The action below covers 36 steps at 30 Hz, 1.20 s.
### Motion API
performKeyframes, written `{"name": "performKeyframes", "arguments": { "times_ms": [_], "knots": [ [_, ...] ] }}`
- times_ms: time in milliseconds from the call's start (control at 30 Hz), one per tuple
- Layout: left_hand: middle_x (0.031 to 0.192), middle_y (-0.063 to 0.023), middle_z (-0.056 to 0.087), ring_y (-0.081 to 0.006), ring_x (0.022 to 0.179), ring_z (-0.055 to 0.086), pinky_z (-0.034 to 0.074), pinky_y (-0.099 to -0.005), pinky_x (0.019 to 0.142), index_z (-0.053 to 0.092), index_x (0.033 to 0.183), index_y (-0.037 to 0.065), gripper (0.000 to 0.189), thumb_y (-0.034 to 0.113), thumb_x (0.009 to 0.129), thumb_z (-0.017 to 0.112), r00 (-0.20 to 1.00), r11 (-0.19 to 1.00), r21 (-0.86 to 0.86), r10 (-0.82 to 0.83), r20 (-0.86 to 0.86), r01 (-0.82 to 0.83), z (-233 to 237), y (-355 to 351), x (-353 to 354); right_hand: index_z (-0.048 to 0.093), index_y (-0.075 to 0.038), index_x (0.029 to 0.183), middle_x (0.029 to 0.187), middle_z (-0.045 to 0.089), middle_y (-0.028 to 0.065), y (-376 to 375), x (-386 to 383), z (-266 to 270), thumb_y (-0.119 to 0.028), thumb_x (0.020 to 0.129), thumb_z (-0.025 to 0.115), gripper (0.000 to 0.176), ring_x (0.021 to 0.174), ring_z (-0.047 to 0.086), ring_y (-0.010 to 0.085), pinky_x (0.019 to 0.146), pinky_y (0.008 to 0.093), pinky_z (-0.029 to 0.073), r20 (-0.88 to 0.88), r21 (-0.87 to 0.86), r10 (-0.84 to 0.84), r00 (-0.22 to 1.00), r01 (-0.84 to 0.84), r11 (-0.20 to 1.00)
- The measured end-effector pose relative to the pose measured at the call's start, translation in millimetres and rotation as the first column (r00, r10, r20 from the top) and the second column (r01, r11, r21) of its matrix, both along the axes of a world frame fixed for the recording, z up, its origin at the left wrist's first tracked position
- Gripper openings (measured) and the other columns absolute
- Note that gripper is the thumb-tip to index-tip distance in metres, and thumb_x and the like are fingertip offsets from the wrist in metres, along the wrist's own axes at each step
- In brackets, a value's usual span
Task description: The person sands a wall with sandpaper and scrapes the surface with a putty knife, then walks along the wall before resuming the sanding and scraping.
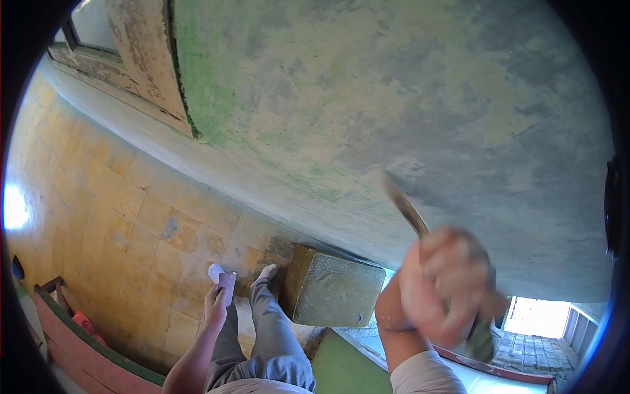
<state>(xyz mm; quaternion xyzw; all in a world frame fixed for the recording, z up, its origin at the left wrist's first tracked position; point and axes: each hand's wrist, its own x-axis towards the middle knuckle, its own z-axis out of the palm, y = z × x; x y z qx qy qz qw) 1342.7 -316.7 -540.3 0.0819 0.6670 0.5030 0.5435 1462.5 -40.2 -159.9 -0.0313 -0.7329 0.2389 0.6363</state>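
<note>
My right hand (446, 292) is raised in front of the grey-green plastered wall (394, 98) and is blurred by motion. It grips a thin tool (407, 210) whose brownish shaft points up and left, its tip against the wall; a dark end sticks out below the fist. My left hand (215, 307) hangs low by my leg and holds a small mauve rectangular piece (227, 284) with something white (215, 270) just above it. What these two pieces are I cannot tell.
A yellowish stone block (331, 295) stands on the floor against the wall, beside my leg in grey trousers (269, 328). Yellow floor tiles (118, 223) spread to the left. A worn window frame (144, 59) is upper left. A red-and-green ledge (79, 354) runs lower left.
</note>
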Motion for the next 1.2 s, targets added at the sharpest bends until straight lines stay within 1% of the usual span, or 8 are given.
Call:
{"name": "performKeyframes", "arguments": {
  "times_ms": [167,367,433,633,733,833,1100,1200],
  "knots": [
    [0.09,-0.0024,0.059,-0.0092,0.083,0.051,0.041,-0.025,0.076,0.059,0.108,-0.002,0.024,0.011,0.09,0.049,1.0,1.0,-0.014,0.001,0.021,-0.001,-8,-6,-3,0.041,-0.015,0.068,0.054,0.038,-0.0058,-25,13,13,-0.03,0.089,0.052,0.027,0.045,0.035,0.008,0.044,0.0242,0.03,-0.004,0.294,-0.074,0.997,0.072,0.953],
    [0.089,-0.0023,0.059,-0.0094,0.081,0.051,0.042,-0.0252,0.074,0.059,0.104,-0.002,0.022,0.011,0.09,0.049,0.999,1.0,-0.007,0.028,0.032,-0.027,-10,-7,0,0.038,-0.015,0.066,0.052,0.036,-0.0055,-9,7,10,-0.031,0.09,0.05,0.031,0.044,0.035,0.0088,0.045,0.0238,0.03,0.134,0.166,-0.075,0.988,0.052,0.985],
    [0.089,-0.0022,0.058,-0.0093,0.081,0.051,0.042,-0.0251,0.074,0.059,0.103,-0.002,0.021,0.011,0.089,0.049,0.999,0.999,0.002,0.038,0.005,-0.038,-11,-6,3,0.04,-0.014,0.071,0.053,0.038,-0.0035,-21,8,19,-0.032,0.089,0.054,0.029,0.045,0.036,0.0102,0.044,0.0254,0.031,-0.006,0.265,0.131,0.991,-0.124,0.956],
    [0.089,-0.0025,0.059,-0.0096,0.083,0.051,0.041,-0.0255,0.075,0.059,0.102,-0.003,0.021,0.011,0.089,0.05,1.0,1.0,-0.015,-0.022,-0.022,0.022,-6,-1,2,0.037,-0.015,0.065,0.053,0.036,-0.0062,-3,-1,8,-0.03,0.087,0.051,0.03,0.043,0.034,0.0064,0.043,0.0218,0.031,0.143,0.148,-0.11,0.984,0.089,0.985],
    [0.088,-0.0033,0.059,-0.0099,0.083,0.052,0.042,-0.0258,0.075,0.059,0.103,-0.003,0.022,0.012,0.089,0.05,0.999,1.0,0.0,-0.01,-0.042,0.01,-6,1,1,0.04,-0.015,0.071,0.054,0.038,-0.0044,-19,11,15,-0.032,0.088,0.052,0.027,0.044,0.034,0.0093,0.042,0.025,0.029,-0.012,0.283,0.134,0.991,-0.125,0.951],
    [0.087,-0.0037,0.059,-0.0099,0.082,0.052,0.042,-0.0258,0.074,0.059,0.102,-0.002,0.022,0.013,0.089,0.051,0.999,1.0,-0.006,-0.025,-0.034,0.025,-16,-3,3,0.04,-0.015,0.07,0.054,0.038,-0.0046,0,13,9,-0.031,0.087,0.052,0.026,0.044,0.034,0.009,0.042,0.0248,0.029,0.126,0.271,-0.113,0.986,0.076,0.96],
    [0.085,-0.0031,0.058,-0.0094,0.081,0.051,0.041,-0.0252,0.074,0.059,0.1,-0.002,0.019,0.013,0.09,0.05,1.0,1.0,-0.011,-0.024,-0.008,0.024,-13,1,8,0.036,-0.013,0.071,0.055,0.032,-0.0032,-16,0,16,-0.03,0.09,0.05,0.029,0.046,0.033,0.0108,0.04,0.0267,0.03,-0.119,0.308,0.117,0.986,-0.075,0.948],
    [0.083,-0.0022,0.057,-0.0088,0.079,0.05,0.04,-0.0247,0.072,0.059,0.096,-0.001,0.017,0.013,0.09,0.05,1.0,1.0,-0.01,-0.02,-0.006,0.02,-10,4,13,0.041,-0.014,0.072,0.054,0.038,-0.004,1,13,8,-0.03,0.088,0.053,0.025,0.046,0.036,0.0091,0.043,0.025,0.029,0.174,0.259,-0.043,0.984,-0.003,0.966]
  ]
}}
